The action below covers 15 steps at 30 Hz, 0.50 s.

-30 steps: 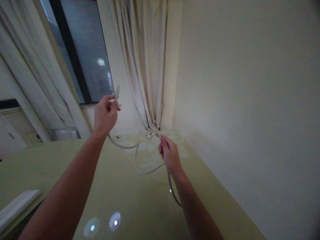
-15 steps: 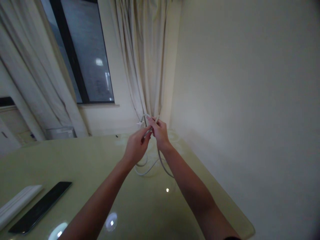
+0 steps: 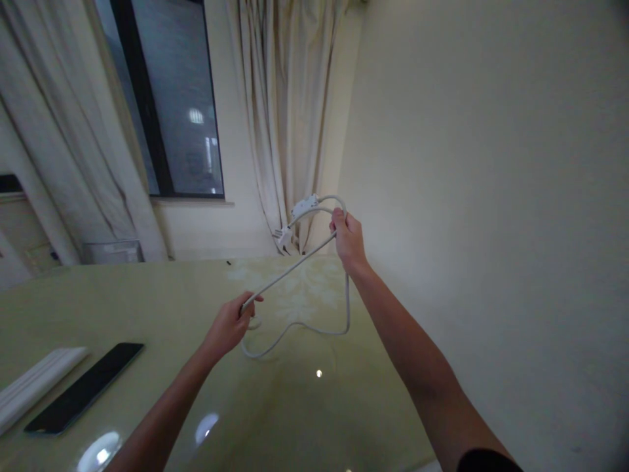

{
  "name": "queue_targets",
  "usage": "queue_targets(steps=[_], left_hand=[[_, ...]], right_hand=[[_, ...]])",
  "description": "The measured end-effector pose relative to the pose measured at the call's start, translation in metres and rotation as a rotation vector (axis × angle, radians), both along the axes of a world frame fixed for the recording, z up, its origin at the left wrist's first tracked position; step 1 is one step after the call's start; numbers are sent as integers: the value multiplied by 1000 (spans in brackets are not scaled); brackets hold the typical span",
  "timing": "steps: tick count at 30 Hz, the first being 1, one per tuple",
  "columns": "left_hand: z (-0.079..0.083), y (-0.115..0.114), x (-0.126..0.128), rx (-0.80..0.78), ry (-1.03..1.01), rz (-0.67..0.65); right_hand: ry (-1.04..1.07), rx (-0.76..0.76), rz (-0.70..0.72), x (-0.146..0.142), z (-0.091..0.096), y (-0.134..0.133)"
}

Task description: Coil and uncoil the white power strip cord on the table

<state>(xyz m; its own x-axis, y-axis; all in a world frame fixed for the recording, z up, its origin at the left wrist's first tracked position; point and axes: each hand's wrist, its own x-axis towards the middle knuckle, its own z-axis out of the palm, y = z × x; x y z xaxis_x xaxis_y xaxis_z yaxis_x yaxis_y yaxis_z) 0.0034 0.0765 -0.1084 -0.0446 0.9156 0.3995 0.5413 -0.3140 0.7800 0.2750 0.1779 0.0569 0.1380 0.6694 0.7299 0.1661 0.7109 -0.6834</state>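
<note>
A white power cable (image 3: 295, 265) with a plug (image 3: 284, 235) at its end runs between both hands above a glossy pale green table (image 3: 304, 406). My right hand (image 3: 346, 237) is raised near the curtain, closed on the cable's looped upper part just behind the plug. My left hand (image 3: 228, 326) is lower, close to the tabletop, pinching the cable farther along. A taut stretch runs diagonally between the hands, and a slack loop hangs down and rests on the table.
A black phone (image 3: 83, 388) lies at the table's left, beside a white flat object (image 3: 34, 393) at the edge. Curtains (image 3: 285, 118) and a dark window (image 3: 171, 98) stand behind the table. A bare wall (image 3: 481, 196) borders the right side.
The hands, together at the cable half a second ago, have drawn apart: the right one rose with the plug end, the left slid down toward the table, stretching the cable.
</note>
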Motion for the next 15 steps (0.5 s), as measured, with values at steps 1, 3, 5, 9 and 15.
queue_targets(steps=[1, 3, 5, 9, 15], left_hand=[[5, -1, -4, 12, 55, 10], [11, -2, -10, -1, 129, 24], [11, -3, -17, -42, 202, 48], [-8, -9, -40, -162, 242, 172], [-44, -38, -59, -373, -743, -61]], right_hand=[[31, 8, -17, 7, 6, 3], [110, 26, -57, 21, 21, 13], [178, 55, -117, 39, 39, 27], [245, 110, -258, 82, 68, 53], [157, 97, -367, 130, 57, 65]])
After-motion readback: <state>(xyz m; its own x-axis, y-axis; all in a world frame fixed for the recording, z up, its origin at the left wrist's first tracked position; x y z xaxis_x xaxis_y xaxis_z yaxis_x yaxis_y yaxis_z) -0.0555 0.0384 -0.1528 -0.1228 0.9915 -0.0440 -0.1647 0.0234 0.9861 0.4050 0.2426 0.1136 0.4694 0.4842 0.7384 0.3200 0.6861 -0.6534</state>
